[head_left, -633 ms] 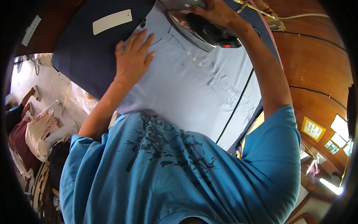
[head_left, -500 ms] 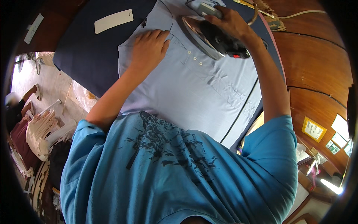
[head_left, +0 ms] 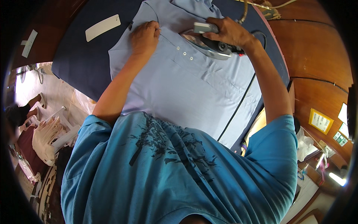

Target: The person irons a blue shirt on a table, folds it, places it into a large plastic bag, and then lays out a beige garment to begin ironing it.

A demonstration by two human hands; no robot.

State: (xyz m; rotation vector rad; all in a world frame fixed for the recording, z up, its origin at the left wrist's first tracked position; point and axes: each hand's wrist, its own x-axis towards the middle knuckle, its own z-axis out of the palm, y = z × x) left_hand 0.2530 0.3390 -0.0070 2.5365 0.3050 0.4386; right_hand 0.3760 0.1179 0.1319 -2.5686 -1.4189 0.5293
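Observation:
A light blue shirt point(head_left: 164, 82) with three small white buttons on its placket lies spread over a dark blue padded board point(head_left: 74, 56). My left hand point(head_left: 144, 39) is closed on the shirt near its upper left seam, fingers curled into the cloth. My right hand point(head_left: 233, 33) grips the handle of a steam iron point(head_left: 212, 46). The iron's soleplate rests on the shirt just right of the buttons, its tip pointing up and left. Wrinkles show in the cloth below and right of the iron.
A white tag point(head_left: 103, 28) lies on the board at upper left. A black cord point(head_left: 238, 102) crosses the shirt's right side, and a hose point(head_left: 244, 13) rises behind the iron. Wooden panelling point(head_left: 309, 48) stands at right. Draped garments point(head_left: 46, 140) and another person's legs point(head_left: 35, 104) are at left.
The iron has come nearer to me, closer to the buttons. My left hand's fingers have curled in from a flatter pose on the shirt.

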